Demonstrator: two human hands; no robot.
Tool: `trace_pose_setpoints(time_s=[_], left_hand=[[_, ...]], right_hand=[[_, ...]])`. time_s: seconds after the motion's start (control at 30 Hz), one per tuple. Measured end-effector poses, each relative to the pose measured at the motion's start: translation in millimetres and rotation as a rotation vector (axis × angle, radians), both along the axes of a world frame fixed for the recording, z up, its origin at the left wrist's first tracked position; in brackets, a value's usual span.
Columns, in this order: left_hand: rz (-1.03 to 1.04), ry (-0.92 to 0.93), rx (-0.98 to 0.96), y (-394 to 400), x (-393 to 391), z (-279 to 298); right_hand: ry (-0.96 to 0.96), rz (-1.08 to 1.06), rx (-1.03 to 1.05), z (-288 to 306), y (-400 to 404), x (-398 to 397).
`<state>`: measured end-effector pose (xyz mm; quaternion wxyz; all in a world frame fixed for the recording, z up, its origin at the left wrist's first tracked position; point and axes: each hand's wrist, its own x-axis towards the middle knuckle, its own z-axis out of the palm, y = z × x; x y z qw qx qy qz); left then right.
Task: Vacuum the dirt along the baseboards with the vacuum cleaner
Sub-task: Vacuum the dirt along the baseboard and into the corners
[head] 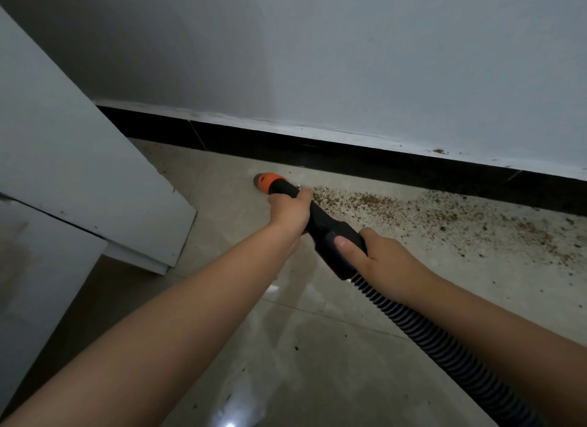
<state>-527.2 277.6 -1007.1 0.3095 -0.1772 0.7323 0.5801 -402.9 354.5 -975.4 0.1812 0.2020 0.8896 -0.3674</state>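
A black vacuum wand (320, 218) with an orange nozzle (266, 181) points at the beige tiled floor close to the black baseboard (349, 155). My left hand (290, 209) grips the wand just behind the nozzle. My right hand (371, 256) grips the wand's thick rear handle, thumb on top. A ribbed black hose (444, 360) runs from the handle to the lower right edge. Brown dirt crumbs (428, 215) lie scattered along the baseboard to the right of the nozzle. The nozzle's mouth rests on the floor at the left end of the dirt.
A white cabinet or door panel (79, 178) stands at the left, its lower corner near the floor about a hand's width left of the nozzle. A grey-white wall (349, 61) rises above the baseboard. A few dirt specks (440, 151) sit on the baseboard's top edge.
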Motion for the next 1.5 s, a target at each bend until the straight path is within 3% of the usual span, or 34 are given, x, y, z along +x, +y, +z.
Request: trace_pose_setpoints(time_s=[0.77,1.1,1.37,1.5], left_hand=[[0.133,-0.038,0.051,-12.3,28.0,-14.8],[0.140,0.005,0.031,-21.2,12.6,-6.2],[0.043,-0.015,0.162,-16.8,-8.6,7.0],[0.092,-0.044,0.188,-16.0,-12.4,10.5]], right_hand=[[-0.041,0.148,0.022,23.0,10.2,17.4],[-0.011,0.103,-0.022,5.1,-3.9,0.8],[0.071,0.014,0.045,-7.4,-6.9,-15.9],[0.047,0.051,0.000,-8.2,0.8,-24.9]])
